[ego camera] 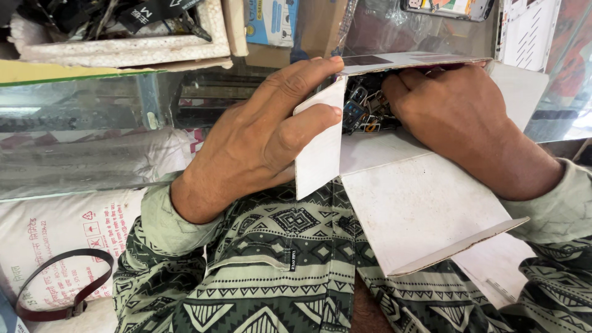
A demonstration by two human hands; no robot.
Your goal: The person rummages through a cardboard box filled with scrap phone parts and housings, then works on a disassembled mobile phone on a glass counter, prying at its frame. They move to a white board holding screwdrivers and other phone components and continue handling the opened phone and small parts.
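The white cardboard box [407, 203] lies on its side across my lap, its mouth turned toward me and its flaps spread open. Inside its dark opening sits a tangle of small metal and dark parts [362, 110]. My left hand [259, 139] grips the box's left side flap [319, 145]: the forefinger stretches along the top edge to the corner, the thumb presses on the flap's face, and the remaining fingers are hidden behind the card. The wrist bends inward, the forearm coming up from the lower left. My right hand [459, 114] reaches into the opening from the right, back of the hand up, fingers curled down among the small parts; I cannot tell whether they pinch anything, since the tips are buried. The wide lower flap [425, 213] hangs down over my patterned green shirt [271, 271]. To the left lies a white printed sack [55, 237] with a dark strap [65, 287] on it, and above that a glass shelf [80, 117].
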